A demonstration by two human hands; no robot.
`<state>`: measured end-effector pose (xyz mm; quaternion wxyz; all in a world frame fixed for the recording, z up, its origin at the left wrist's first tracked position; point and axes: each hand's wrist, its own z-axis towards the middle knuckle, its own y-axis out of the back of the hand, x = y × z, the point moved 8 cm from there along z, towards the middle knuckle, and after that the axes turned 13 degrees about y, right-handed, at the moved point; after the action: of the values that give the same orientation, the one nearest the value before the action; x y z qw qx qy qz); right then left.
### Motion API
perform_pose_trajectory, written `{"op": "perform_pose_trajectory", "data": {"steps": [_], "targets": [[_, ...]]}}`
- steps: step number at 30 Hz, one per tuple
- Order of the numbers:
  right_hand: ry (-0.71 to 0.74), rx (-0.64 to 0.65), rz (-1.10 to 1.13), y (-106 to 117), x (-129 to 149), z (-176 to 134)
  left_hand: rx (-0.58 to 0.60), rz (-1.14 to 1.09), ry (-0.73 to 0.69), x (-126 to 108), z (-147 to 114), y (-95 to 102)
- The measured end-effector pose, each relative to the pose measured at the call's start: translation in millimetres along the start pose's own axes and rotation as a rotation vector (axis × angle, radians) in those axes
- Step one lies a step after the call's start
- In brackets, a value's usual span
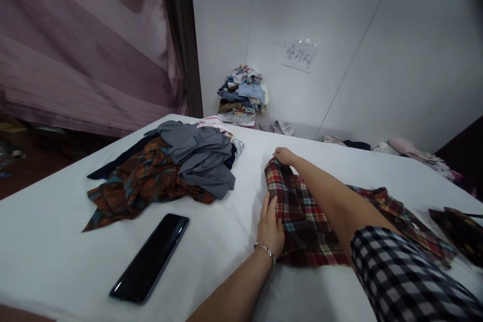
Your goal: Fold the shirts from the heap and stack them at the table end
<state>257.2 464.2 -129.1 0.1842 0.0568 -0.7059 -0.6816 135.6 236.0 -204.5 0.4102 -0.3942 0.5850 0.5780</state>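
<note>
The red, brown and yellow plaid cloth garment (315,226) lies in front of me on the white table (211,271), reaching off to my right. My right hand (285,156) grips its far left corner; my left hand (269,226) lies along its left edge, fingers stretched out, and I cannot tell whether it pinches the cloth. I judge it light, soft and limp, hardly slippery or fragile, best held by two corners of one edge so it won't sag.
</note>
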Motion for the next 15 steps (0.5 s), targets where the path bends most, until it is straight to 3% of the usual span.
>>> {"op": "perform_pose_trajectory", "data": {"steps": [5, 8, 11, 15], "targets": [[-0.089, -0.036, -0.035, 1.5, -30.1, -7.1, -0.023, -0.038, 0.107, 8.9, 3.1, 3.6], [-0.11, -0.024, -0.004, 0.5, -39.0, -12.3, -0.028, -0.066, 0.092, 5.0, 0.3, 4.5], [-0.057, 0.065, 0.083, -2.0, -33.2, -11.1, -0.018, -0.076, 0.03, -3.0, -5.1, 3.8], [0.111, 0.179, 0.141, -11.4, -4.1, -8.4, -0.023, -0.084, 0.027, -3.1, -5.9, 3.0]]}}
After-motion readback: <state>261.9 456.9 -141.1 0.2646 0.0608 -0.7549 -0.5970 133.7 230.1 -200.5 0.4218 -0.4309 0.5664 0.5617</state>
